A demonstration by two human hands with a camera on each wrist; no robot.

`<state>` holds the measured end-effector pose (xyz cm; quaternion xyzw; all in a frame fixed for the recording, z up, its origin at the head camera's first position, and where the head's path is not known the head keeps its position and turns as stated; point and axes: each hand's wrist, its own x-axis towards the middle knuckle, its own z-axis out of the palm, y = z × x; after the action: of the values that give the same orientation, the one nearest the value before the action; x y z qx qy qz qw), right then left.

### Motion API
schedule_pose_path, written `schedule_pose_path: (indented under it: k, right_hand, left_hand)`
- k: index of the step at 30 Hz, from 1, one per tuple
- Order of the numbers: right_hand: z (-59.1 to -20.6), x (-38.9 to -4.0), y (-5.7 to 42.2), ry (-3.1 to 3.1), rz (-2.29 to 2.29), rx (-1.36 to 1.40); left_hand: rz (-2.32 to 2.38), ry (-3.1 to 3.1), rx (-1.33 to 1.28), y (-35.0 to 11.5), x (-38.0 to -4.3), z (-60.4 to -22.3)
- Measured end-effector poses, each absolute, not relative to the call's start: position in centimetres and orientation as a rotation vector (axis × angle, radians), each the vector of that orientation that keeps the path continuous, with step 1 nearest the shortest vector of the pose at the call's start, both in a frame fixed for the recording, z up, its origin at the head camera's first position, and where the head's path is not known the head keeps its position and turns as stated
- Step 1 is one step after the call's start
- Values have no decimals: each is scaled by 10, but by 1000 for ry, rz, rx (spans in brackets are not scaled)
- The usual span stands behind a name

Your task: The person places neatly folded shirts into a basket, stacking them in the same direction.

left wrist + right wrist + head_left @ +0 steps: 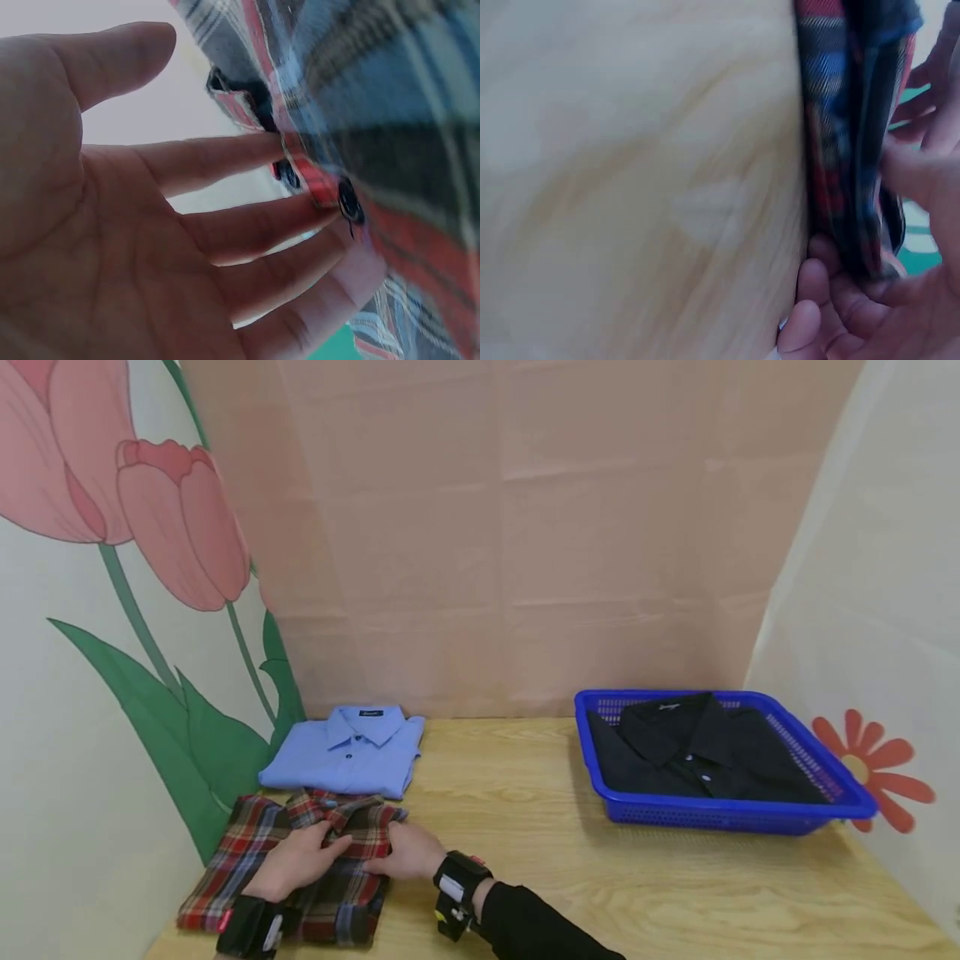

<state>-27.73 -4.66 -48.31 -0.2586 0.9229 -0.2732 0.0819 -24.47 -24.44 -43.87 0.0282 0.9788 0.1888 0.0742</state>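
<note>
A folded red plaid shirt lies at the front left of the table, its collar toward the back. My left hand rests on top of it near the collar; in the left wrist view the fingers reach out nearly straight, their tips at the buttons on the front. At the shirt's right edge is my right hand. The right wrist view has its thumb on the top of the plaid cloth and its fingers curled at the side against the table, pinching the edge.
Behind the plaid shirt lies a folded light blue shirt. A blue plastic basket with a folded black shirt in it stands at the right of the wooden table. Walls with flower pictures border both sides.
</note>
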Motion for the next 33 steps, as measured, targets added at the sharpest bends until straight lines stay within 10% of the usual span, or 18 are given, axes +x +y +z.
schedule_pose_path:
  k: [33]
  right_hand:
    - [-479,-264,-54,2345,-1505,-403]
  left_hand:
    - [491,2918,-295,-348,-220,-458]
